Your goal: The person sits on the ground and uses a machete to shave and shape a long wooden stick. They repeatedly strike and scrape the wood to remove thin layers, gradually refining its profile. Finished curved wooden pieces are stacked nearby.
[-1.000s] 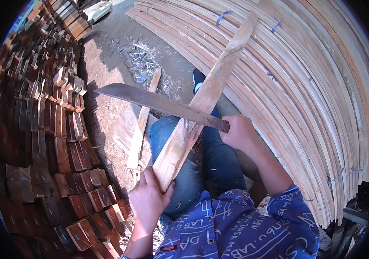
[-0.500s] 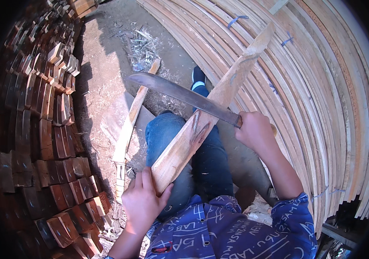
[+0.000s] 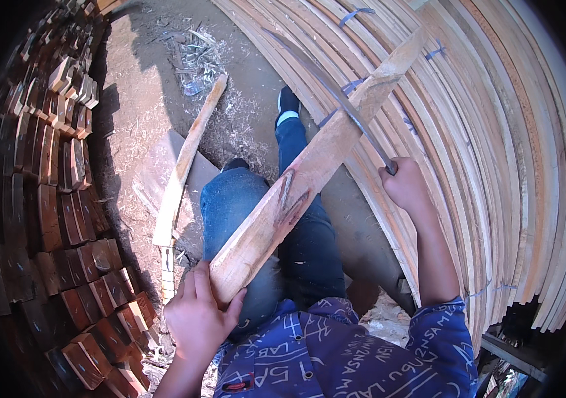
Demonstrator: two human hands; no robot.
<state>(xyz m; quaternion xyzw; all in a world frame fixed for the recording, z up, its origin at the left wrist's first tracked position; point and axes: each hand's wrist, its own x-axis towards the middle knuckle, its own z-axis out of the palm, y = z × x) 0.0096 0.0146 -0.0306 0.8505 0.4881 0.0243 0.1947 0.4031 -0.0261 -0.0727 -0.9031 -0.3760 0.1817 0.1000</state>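
A long pale wooden plank (image 3: 316, 156) with a dark knot slants across my thighs, its far end up toward the right. My left hand (image 3: 198, 317) is closed around its near end, thumb on one edge and fingers on the other. In my right hand (image 3: 405, 186) is the handle of a machete (image 3: 342, 99). The long curved blade crosses the upper half of the plank, seen nearly edge-on. It appears to touch the wood there. Most of the handle is hidden by my fist.
To the right lie long stacked timber strips (image 3: 475, 132) with blue ties. Piled short wooden blocks (image 3: 64, 219) line the left. Another curved piece of wood (image 3: 187, 159) rests beyond my left knee, near a heap of shavings (image 3: 197, 56) on the ground.
My right hand has moved away from me and slightly right. The machete blade has slid from the plank's middle toward its far end and turned edge-on. My left hand keeps its hold.
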